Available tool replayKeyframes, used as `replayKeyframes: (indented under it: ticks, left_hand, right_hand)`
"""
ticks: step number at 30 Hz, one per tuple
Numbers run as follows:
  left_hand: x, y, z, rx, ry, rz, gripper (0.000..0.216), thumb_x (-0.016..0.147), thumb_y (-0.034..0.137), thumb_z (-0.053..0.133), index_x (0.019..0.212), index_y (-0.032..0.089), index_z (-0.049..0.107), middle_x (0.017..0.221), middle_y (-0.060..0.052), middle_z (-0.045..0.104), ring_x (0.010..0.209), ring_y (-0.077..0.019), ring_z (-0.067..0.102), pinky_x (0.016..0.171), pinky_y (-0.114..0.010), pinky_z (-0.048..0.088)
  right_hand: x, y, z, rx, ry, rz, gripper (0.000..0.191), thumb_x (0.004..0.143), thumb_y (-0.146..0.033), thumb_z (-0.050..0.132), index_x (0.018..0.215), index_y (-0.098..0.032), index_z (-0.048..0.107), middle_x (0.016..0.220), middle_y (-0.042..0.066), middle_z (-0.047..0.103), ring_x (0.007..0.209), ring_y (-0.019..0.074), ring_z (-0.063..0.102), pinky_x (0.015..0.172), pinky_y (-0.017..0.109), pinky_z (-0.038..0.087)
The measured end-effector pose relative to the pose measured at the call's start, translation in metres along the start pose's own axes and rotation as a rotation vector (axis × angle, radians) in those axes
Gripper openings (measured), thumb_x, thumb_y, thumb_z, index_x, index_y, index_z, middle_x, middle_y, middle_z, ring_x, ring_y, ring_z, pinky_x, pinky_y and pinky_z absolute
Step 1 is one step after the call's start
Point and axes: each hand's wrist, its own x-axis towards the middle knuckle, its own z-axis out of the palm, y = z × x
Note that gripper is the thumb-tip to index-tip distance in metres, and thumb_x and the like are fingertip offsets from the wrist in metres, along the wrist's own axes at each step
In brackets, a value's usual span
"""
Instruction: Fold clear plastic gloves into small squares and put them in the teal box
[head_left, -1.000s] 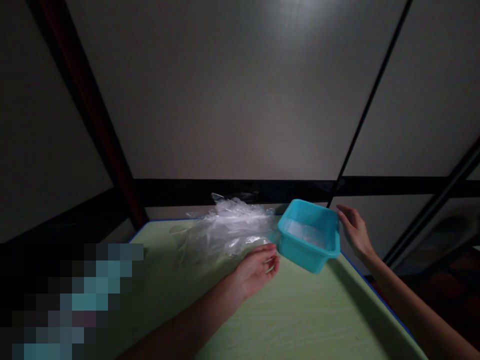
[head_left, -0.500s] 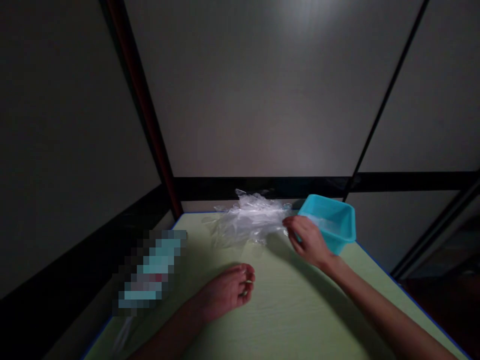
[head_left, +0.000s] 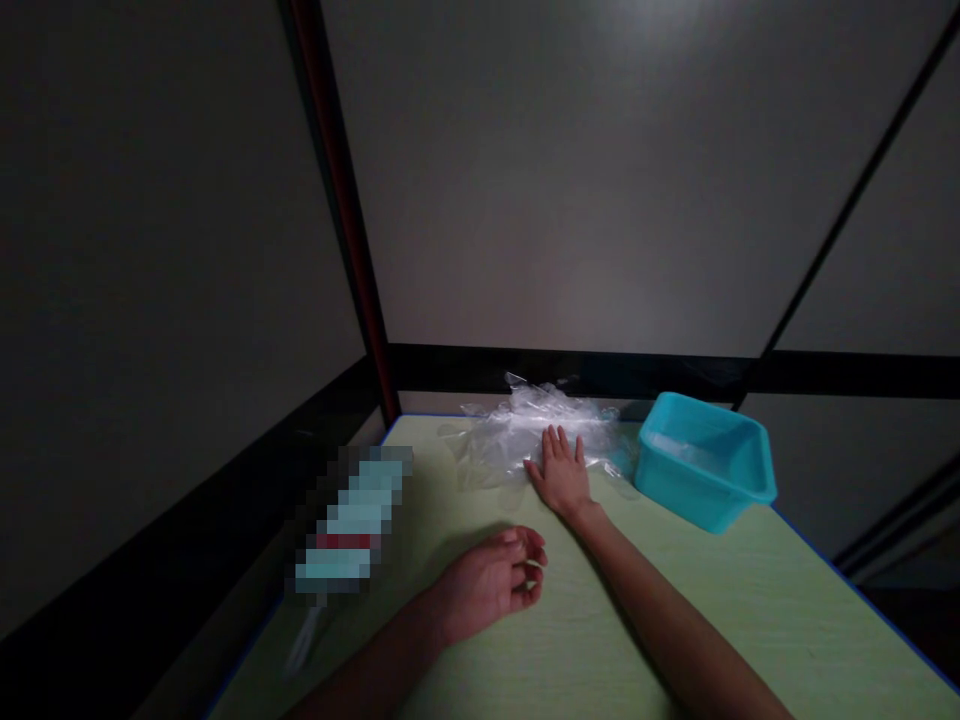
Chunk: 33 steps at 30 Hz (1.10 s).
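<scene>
My right hand (head_left: 564, 480) lies with its fingers spread on the near side of a heap of thin clear plastic (head_left: 495, 455), crumpled, with finger-like tips as on disposable gloves. Nothing is gripped in it. Closer to me, my left hand (head_left: 491, 585) rests palm turned sideways above the table, its fingers loosely bent and apart, with nothing in them. To the right of the heap stands a turquoise plastic basket (head_left: 694, 495), with some clear plastic inside it. A bit of plastic from the heap reaches the basket's left side.
The pale green table (head_left: 750, 620) has a blue edge and meets a grey panelled wall (head_left: 570, 200) at the back. On the left lies a blurred-out teal object (head_left: 352, 520) with a pale cord or strap (head_left: 304, 640) at its near end.
My right hand has moved left from beside the basket and flattened onto the clear plastic. The view has turned left, so things sit further right. My left hand keeps its loose pose.
</scene>
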Motion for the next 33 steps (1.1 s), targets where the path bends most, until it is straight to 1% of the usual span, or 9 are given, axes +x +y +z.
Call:
replayKeyframes:
  ticks: [5,10,14,18,21,24,26,29,33]
  left_hand:
    - [0.002,0.000,-0.001,-0.049,0.031,0.014,0.017,0.064,0.019,0.068,0.078,0.011,0.062,0.078,-0.004,0.056,0.070,-0.0122,0.052,0.070,-0.024,0.036]
    - [0.003,0.001,0.000,-0.061,0.050,0.015,0.016,0.066,0.020,0.066,0.078,0.010,0.063,0.078,-0.005,0.056,0.070,-0.0126,0.051,0.070,-0.025,0.036]
    - [0.002,0.001,0.000,-0.061,0.062,0.018,0.015,0.067,0.020,0.065,0.078,0.010,0.062,0.078,-0.005,0.056,0.070,-0.0126,0.051,0.070,-0.024,0.036]
    - [0.002,0.001,0.000,-0.062,0.072,0.018,0.014,0.067,0.020,0.064,0.077,0.010,0.062,0.078,-0.005,0.056,0.070,-0.0128,0.051,0.070,-0.024,0.036]
    - [0.002,0.001,0.000,-0.065,0.075,0.020,0.012,0.069,0.019,0.062,0.077,0.010,0.062,0.078,-0.005,0.055,0.070,-0.0129,0.051,0.070,-0.025,0.036]
    - [0.002,0.001,0.000,-0.071,0.080,0.020,0.010,0.071,0.018,0.059,0.077,0.010,0.061,0.078,-0.005,0.055,0.071,-0.0126,0.051,0.070,-0.024,0.036]
    - [0.002,0.001,0.000,-0.074,0.081,0.017,0.009,0.072,0.018,0.058,0.077,0.010,0.061,0.078,-0.005,0.055,0.070,-0.0127,0.051,0.070,-0.024,0.036]
    - [0.002,0.002,0.000,-0.078,0.084,0.016,0.009,0.073,0.017,0.057,0.077,0.010,0.061,0.078,-0.006,0.055,0.070,-0.0129,0.051,0.070,-0.025,0.036]
    - [0.002,0.002,-0.001,-0.081,0.085,0.013,0.010,0.073,0.018,0.057,0.077,0.010,0.061,0.077,-0.006,0.055,0.070,-0.0129,0.051,0.070,-0.025,0.036]
  right_hand:
    - [-0.003,-0.002,-0.001,-0.019,-0.026,-0.017,0.055,0.084,-0.030,0.037,0.130,0.001,0.030,0.130,0.018,0.040,0.127,0.0261,0.022,0.102,0.047,-0.002]
    - [-0.004,-0.004,-0.008,-0.016,-0.039,-0.052,0.051,0.085,-0.027,0.036,0.129,-0.003,0.031,0.121,0.016,0.051,0.123,0.0231,0.031,0.103,0.046,-0.001]
    - [-0.004,-0.002,-0.009,-0.009,-0.037,-0.063,0.047,0.085,-0.025,0.038,0.127,-0.003,0.035,0.116,0.017,0.054,0.119,0.0224,0.038,0.103,0.046,0.001]
    - [-0.004,-0.001,-0.009,0.000,-0.033,-0.086,0.043,0.085,-0.021,0.038,0.124,-0.006,0.039,0.110,0.016,0.058,0.116,0.0222,0.042,0.102,0.048,0.002]
    - [-0.005,-0.002,-0.011,0.009,-0.032,-0.144,0.038,0.085,-0.019,0.039,0.121,-0.013,0.044,0.118,0.013,0.054,0.119,0.0218,0.037,0.102,0.050,0.001]
    - [-0.006,-0.005,-0.013,0.016,-0.039,-0.228,0.030,0.086,-0.021,0.039,0.112,-0.020,0.053,0.131,0.008,0.041,0.124,0.0218,0.028,0.101,0.052,0.000]
    - [-0.007,-0.007,-0.014,0.017,-0.044,-0.266,0.027,0.087,-0.024,0.038,0.107,-0.022,0.057,0.135,0.007,0.036,0.126,0.0221,0.025,0.101,0.052,-0.001]
    - [-0.007,-0.008,-0.012,0.018,-0.048,-0.282,0.030,0.088,-0.028,0.036,0.108,-0.020,0.056,0.135,0.007,0.035,0.127,0.0234,0.023,0.100,0.054,-0.001]
    - [-0.006,-0.007,-0.007,0.024,-0.054,-0.258,0.036,0.088,-0.030,0.035,0.119,-0.016,0.048,0.134,0.010,0.037,0.125,0.0258,0.024,0.098,0.057,-0.001]
